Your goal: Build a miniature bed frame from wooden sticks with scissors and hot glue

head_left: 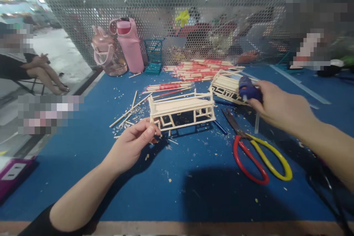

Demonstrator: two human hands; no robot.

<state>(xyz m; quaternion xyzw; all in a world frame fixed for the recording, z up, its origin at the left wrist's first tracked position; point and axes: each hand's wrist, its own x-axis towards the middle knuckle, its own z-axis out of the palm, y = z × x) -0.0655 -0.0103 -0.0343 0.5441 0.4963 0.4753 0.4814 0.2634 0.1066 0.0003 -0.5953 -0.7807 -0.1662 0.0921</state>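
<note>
My left hand pinches the lower left corner of a small bed-like frame built from pale wooden sticks, held just above the blue table. My right hand is closed around a dark blue glue gun, its pale tip pointing down and left. Behind that tool a second stick-built model lies tilted, partly covered by it. Scissors with one red and one yellow handle lie half open below my right hand. A dark blue pen-like rod shows beside the frame.
Chopsticks in red-printed wrappers are heaped at the back. Loose sticks and chips litter the blue tabletop. Two pink bottles and a small teal chair stand against the perforated metal panel. A person sits at far left.
</note>
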